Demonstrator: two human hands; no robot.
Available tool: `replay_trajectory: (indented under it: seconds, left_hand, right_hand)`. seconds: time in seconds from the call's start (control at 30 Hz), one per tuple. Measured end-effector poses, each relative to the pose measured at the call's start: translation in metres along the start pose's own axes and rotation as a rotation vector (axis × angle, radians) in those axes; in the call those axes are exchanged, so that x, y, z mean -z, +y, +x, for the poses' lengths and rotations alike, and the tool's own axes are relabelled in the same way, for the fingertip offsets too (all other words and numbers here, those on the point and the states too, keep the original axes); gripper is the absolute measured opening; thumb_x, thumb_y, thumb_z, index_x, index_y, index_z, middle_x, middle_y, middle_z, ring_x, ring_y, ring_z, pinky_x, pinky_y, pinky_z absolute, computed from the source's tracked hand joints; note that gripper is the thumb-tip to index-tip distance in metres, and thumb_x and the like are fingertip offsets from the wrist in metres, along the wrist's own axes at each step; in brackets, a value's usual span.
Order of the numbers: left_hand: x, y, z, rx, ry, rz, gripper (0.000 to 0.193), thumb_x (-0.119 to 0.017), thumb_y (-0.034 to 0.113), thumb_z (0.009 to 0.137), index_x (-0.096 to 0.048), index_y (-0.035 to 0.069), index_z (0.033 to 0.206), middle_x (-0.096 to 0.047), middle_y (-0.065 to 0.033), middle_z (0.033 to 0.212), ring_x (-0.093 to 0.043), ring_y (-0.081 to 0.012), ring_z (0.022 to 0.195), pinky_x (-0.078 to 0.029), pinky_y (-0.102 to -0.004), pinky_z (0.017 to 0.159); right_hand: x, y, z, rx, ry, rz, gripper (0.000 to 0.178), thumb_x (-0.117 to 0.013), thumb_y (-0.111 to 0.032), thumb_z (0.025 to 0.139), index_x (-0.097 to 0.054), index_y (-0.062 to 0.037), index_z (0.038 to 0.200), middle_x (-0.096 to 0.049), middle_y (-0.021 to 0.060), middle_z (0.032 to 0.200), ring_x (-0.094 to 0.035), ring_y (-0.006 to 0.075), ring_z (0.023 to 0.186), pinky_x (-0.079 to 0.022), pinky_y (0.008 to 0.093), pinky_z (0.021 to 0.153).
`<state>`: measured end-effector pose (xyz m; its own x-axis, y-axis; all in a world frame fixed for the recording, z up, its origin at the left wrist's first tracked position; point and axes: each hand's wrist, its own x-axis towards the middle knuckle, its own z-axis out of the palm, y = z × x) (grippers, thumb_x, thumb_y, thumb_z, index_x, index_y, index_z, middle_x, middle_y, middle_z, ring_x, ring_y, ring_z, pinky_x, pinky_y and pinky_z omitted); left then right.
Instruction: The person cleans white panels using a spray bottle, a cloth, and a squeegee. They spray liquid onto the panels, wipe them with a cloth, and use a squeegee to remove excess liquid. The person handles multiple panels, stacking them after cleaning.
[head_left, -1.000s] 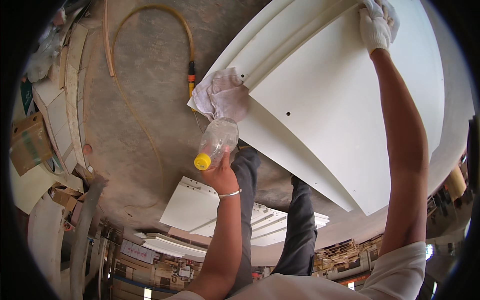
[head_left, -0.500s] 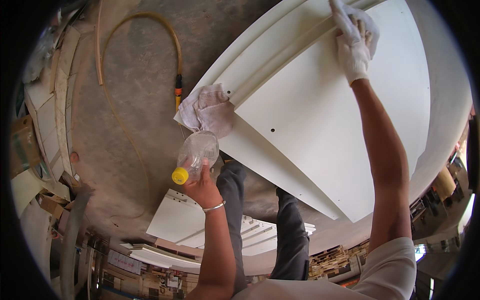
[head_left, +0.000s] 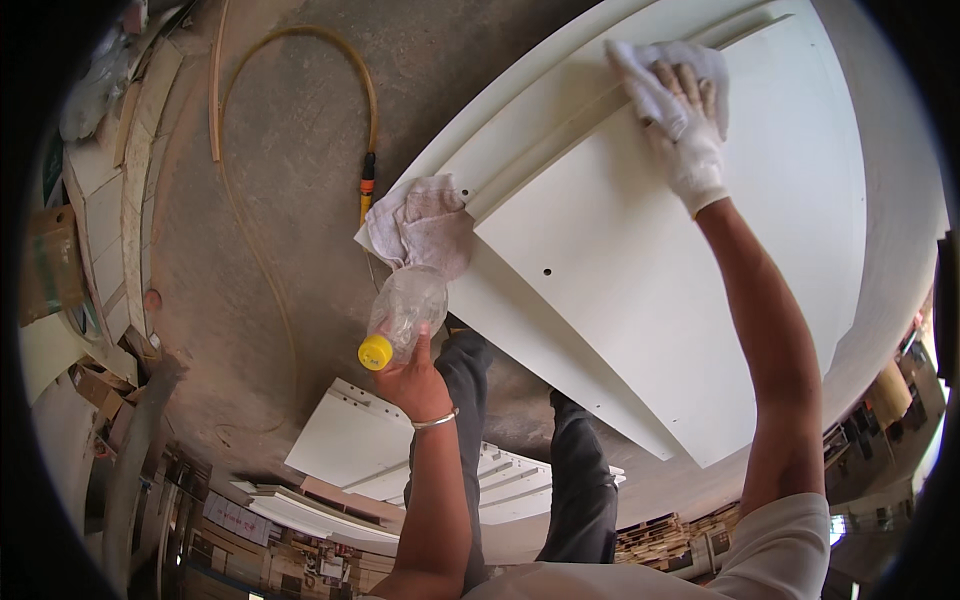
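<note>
My left hand point(head_left: 412, 385) is wrapped round a clear plastic bottle point(head_left: 412, 300) with a yellow cap. The bottle is tilted, its cap toward me. In a white glove, my right hand point(head_left: 692, 150) presses a white cloth point(head_left: 648, 88) onto the top white panel point(head_left: 690, 280), near that panel's left long edge. More white panels point(head_left: 560, 90) lie beneath it, fanned out of line. A second cloth point(head_left: 425, 222), crumpled and greyish pink, hangs over the left corner of the stack beside the bottle.
A yellow hose point(head_left: 318, 32) with a black and orange fitting point(head_left: 368, 185) curves over the concrete floor point(head_left: 280, 180) at left. Behind my legs lie further white panels point(head_left: 350, 435) with holes. Boards point(head_left: 100, 215) and a cardboard box point(head_left: 52, 262) stand along the left side.
My right hand and its cloth have slid left and toward me along the top panel's edge. My left hand still grips the bottle, and the view has shifted slightly.
</note>
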<state>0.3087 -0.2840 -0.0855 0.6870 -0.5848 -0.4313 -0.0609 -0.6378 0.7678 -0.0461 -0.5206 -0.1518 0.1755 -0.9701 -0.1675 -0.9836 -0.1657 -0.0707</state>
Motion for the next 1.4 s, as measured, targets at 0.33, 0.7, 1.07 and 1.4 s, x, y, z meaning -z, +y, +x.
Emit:
replay_trajectory:
  seconds: [0.33, 0.7, 1.07, 1.4]
  left_hand:
    - [-0.024, 0.015, 0.018, -0.173, -0.098, 0.247, 0.048, -0.082, 0.003, 0.086, -0.059, -0.004, 0.127, -0.062, -0.0165, 0.130, -0.063, -0.0272, 0.118, -0.056, -0.0392, 0.099]
    - [-0.032, 0.027, 0.019, -0.205, -0.050, 0.225, 0.050, -0.081, 0.005, 0.085, -0.060, -0.004, 0.129, -0.064, -0.0157, 0.128, -0.064, -0.0275, 0.116, -0.055, -0.0388, 0.100]
    - [-0.033, 0.033, 0.017, -0.155, 0.009, 0.243, 0.046, -0.081, 0.011, 0.088, -0.062, -0.005, 0.127, -0.065, -0.0155, 0.126, -0.064, -0.0261, 0.113, -0.055, -0.0369, 0.098]
    - [-0.038, 0.027, 0.017, -0.171, -0.044, 0.238, 0.050, -0.081, 0.008, 0.086, -0.060, -0.005, 0.130, -0.064, -0.0169, 0.129, -0.064, -0.0282, 0.116, -0.054, -0.0398, 0.100]
  right_hand:
    - [-0.037, 0.207, 0.091, -0.129, 0.520, -0.318, 0.040, -0.049, -0.034, 0.108, -0.066, -0.0141, 0.139, -0.066, 0.0113, 0.136, -0.061, 0.0286, 0.125, -0.044, 0.0420, 0.114]
    - [0.000, 0.239, 0.108, -0.412, 0.164, 0.330, 0.052, -0.054, -0.023, 0.099, -0.053, -0.0207, 0.152, -0.051, 0.0105, 0.157, -0.036, 0.0335, 0.151, -0.024, 0.0417, 0.125]
    - [0.009, 0.261, 0.149, -0.501, 0.216, 0.184, 0.048, -0.050, -0.019, 0.099, -0.060, -0.0240, 0.146, -0.050, 0.0052, 0.158, -0.041, 0.0316, 0.147, -0.026, 0.0419, 0.125]
    - [0.002, 0.303, 0.166, -0.622, 0.123, 0.253, 0.048, -0.053, -0.026, 0.099, -0.060, -0.0250, 0.146, -0.049, 0.0119, 0.158, -0.042, 0.0343, 0.146, -0.032, 0.0431, 0.120]
